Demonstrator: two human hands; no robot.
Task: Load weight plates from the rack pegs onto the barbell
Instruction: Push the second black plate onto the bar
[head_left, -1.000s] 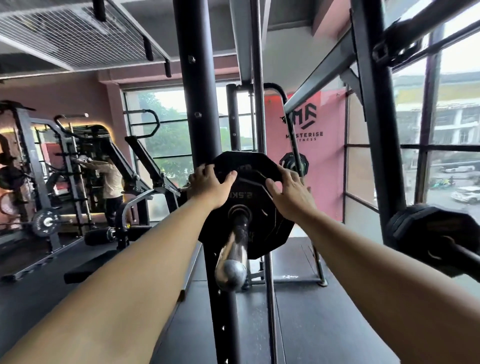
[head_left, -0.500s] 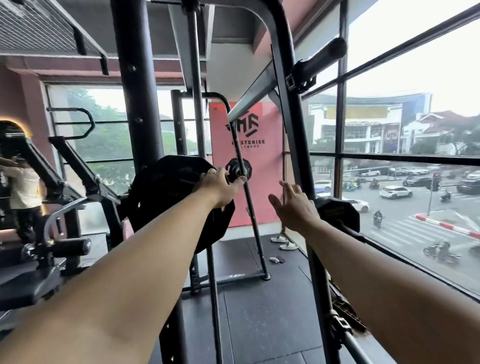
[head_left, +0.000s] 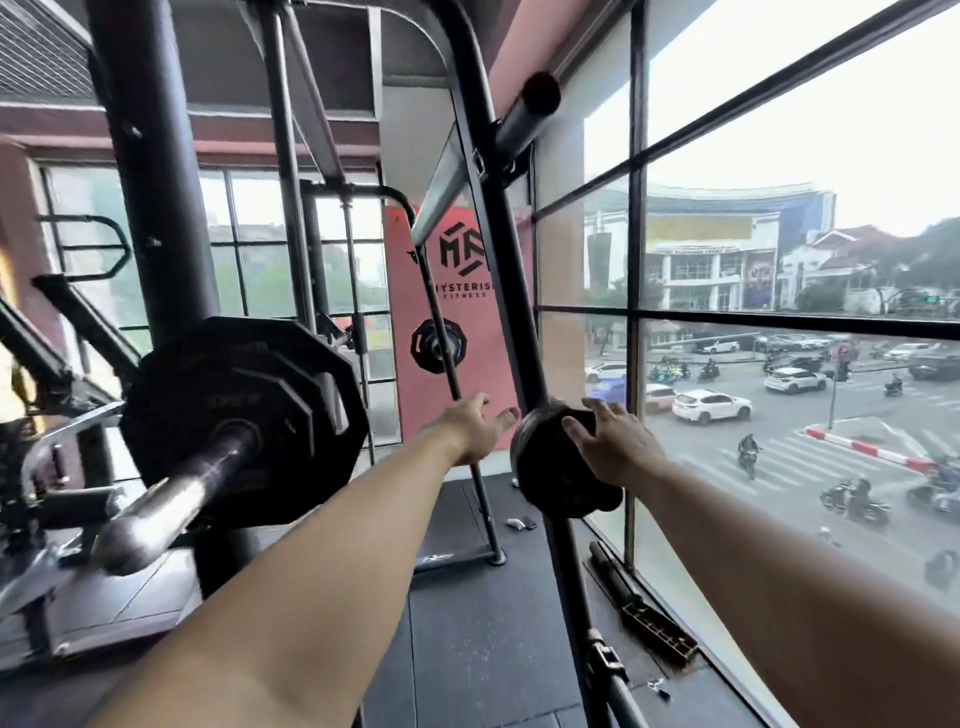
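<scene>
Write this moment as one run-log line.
barbell plate: loaded on barbell sleeve | left hand: open, empty | right hand: open, touching rack plate | step: grasp next plate

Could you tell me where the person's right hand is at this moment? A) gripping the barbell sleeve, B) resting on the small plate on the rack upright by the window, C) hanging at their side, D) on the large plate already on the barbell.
B: the right hand lies open on the small plate on the rack upright, far from the barbell.
</scene>
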